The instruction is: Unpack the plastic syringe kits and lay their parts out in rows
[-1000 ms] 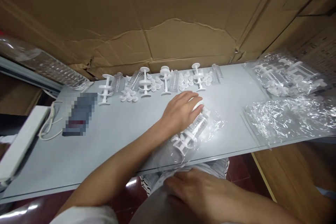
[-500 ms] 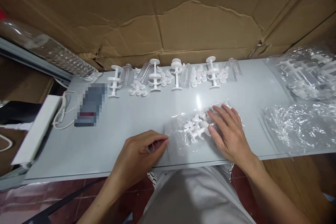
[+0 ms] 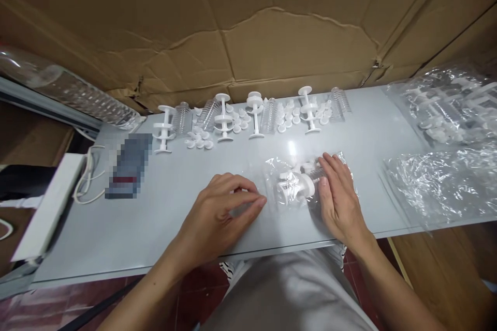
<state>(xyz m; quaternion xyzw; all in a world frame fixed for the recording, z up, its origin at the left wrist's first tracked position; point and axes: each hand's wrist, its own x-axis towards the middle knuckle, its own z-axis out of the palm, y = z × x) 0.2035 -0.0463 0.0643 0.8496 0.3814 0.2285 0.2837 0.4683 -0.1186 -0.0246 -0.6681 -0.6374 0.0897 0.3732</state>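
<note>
A clear plastic bag [image 3: 274,199] lies in front of me on the grey table [image 3: 163,222]. Inside it are white plastic parts [image 3: 297,186] with round discs, and part of a clear ribbed tube. The thumb and forefinger of my left hand [image 3: 229,212] are pinched together at the bag's left edge. My right hand [image 3: 341,196] rests on the bag's right end, fingers stretched out and close together, the fingertips beside the white parts. Its palm hides some of the contents.
Along the cardboard [image 3: 272,51] stand white disc-ended plungers [image 3: 224,118], clear ribbed tubes [image 3: 268,116] and small white caps [image 3: 200,139]. Filled bags [image 3: 446,108] and flat clear bags [image 3: 450,186] lie right. A blurred dark object [image 3: 130,165], power strip [image 3: 50,207] and bottle [image 3: 77,88] are left.
My left hand has moved right, along the bag's edge. The white parts have turned inside the bag, and the right hand's fingers have drawn closer together.
</note>
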